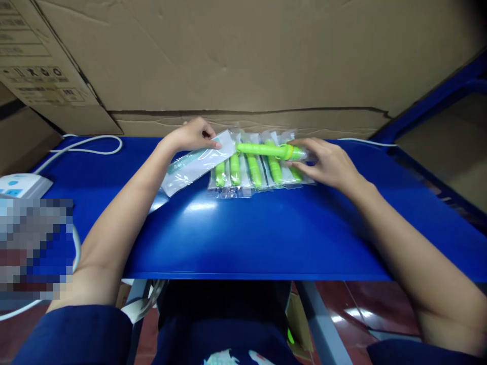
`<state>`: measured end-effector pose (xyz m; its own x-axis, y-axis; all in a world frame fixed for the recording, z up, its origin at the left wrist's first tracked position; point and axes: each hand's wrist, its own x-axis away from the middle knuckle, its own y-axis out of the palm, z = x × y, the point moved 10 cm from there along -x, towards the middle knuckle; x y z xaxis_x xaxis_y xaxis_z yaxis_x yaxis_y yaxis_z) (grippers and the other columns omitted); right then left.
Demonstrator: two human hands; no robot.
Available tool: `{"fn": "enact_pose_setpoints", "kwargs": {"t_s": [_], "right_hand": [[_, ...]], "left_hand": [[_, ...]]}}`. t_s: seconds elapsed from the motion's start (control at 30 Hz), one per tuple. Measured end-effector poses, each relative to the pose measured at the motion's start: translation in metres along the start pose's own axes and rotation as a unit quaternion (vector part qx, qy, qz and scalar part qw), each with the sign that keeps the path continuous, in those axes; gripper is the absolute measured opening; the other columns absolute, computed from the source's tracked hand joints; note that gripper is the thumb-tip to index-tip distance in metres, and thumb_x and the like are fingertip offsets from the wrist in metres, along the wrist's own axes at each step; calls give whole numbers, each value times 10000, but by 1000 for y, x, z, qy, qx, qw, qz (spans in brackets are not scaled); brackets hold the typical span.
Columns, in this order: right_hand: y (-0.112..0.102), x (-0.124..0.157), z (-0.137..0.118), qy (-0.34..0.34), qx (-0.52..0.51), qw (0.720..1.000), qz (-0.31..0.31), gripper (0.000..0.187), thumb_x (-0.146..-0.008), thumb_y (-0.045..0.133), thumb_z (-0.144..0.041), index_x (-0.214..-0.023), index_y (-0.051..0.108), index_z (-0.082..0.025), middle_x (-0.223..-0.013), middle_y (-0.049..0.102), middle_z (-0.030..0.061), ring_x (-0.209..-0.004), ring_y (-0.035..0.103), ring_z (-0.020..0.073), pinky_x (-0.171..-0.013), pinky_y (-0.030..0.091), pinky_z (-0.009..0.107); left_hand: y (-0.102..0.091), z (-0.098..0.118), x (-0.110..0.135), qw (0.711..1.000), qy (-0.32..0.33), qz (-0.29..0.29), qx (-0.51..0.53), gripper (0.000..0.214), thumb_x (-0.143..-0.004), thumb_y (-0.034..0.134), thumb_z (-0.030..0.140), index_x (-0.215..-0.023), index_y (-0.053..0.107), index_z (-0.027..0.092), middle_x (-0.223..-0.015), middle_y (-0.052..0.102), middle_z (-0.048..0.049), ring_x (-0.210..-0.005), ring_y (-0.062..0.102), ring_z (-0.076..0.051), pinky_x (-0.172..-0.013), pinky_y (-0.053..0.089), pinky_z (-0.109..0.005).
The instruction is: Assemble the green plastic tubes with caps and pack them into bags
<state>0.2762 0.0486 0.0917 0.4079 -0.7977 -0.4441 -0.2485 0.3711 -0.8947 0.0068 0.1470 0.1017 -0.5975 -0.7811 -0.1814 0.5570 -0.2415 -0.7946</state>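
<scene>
My left hand pinches one end of a flat plastic bag, white with a pale green print, which slants down toward the left forearm. My right hand is closed around the clear end of a bright green stick-like item with a yellow ring. That item lies level, its thin tip close to the bag's end; whether the two touch I cannot tell. Beneath it, several similar green items in clear bags are laid in a row on the blue table.
A large cardboard sheet stands along the table's back edge. On the left are a white device with blue buttons and a looping white cable. A blue metal frame rises at the right.
</scene>
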Motion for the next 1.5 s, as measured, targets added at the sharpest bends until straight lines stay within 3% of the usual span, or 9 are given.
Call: {"fn": "enact_pose_setpoints", "kwargs": {"t_s": [0.1,0.2,0.37,0.57,0.7,0.83,1.1,1.3,1.5], "right_hand": [[-8,-8,-2,-3,7,1000,15,505,-946,605,-477,-1337,642,-159,-1289,711,194,-1085,709,365,-898,542,446],[-11,-20,-7,-14,20,1000,5,504,-948,615,-492,-1325,657,-160,-1239,725,202,-1062,707,373,-883,535,458],[-13,-43,-36,-102,-41,994,4,608,-957,562,-687,-1269,707,-185,-1125,729,187,-984,708,316,-846,538,423],[0,-75,-70,-129,-93,987,-13,806,-829,611,-835,-1327,661,-203,-1075,681,143,-979,672,307,-866,545,451],[16,-91,-85,-97,-128,987,4,930,-761,681,-845,-1394,538,-178,-1111,679,135,-1019,672,335,-896,553,496],[25,-94,-94,-58,-116,990,55,875,-815,610,-848,-1385,509,-192,-1177,649,160,-1080,652,363,-934,547,551],[20,-75,-101,38,-68,992,101,617,-938,487,-777,-1269,625,-275,-1278,563,147,-1154,634,371,-947,553,546],[26,-79,-112,42,-69,992,101,688,-947,426,-801,-1215,605,-194,-1200,602,173,-1119,611,376,-986,490,582],[28,-79,-98,47,-58,991,114,752,-955,427,-781,-1434,471,-204,-1392,517,211,-1358,457,453,-1064,361,704]], "left_hand": [[4,-8,1,998,-12,-55,-2,243,-748,766,392,-782,736,153,-706,598,-19,-883,603,-224,-817,392,-342],[5,-10,1,998,-19,-63,5,233,-694,794,371,-803,766,167,-736,628,-14,-907,633,-233,-806,409,-318],[9,-3,2,997,-7,-70,29,264,-670,810,366,-868,795,191,-793,688,-5,-910,655,-222,-808,439,-309],[14,8,5,993,-8,-98,71,373,-685,820,407,-990,801,193,-908,744,-29,-980,679,-231,-851,474,-315],[17,10,8,990,-13,-108,86,476,-697,811,462,-1091,781,195,-976,761,-42,-1041,677,-241,-899,483,-322],[17,6,13,988,-30,-107,109,506,-735,791,483,-1141,752,183,-999,764,-59,-1030,685,-242,-902,489,-334],[13,3,10,989,-12,-29,142,347,-734,808,421,-985,765,186,-846,737,-50,-911,694,-220,-828,492,-319],[25,20,5,986,5,-34,162,306,-766,769,446,-923,749,183,-844,724,-32,-903,682,-192,-819,483,-288],[20,4,6,983,-23,-21,180,379,-804,739,535,-920,754,175,-849,730,-48,-890,680,-199,-801,501,-301]]}}
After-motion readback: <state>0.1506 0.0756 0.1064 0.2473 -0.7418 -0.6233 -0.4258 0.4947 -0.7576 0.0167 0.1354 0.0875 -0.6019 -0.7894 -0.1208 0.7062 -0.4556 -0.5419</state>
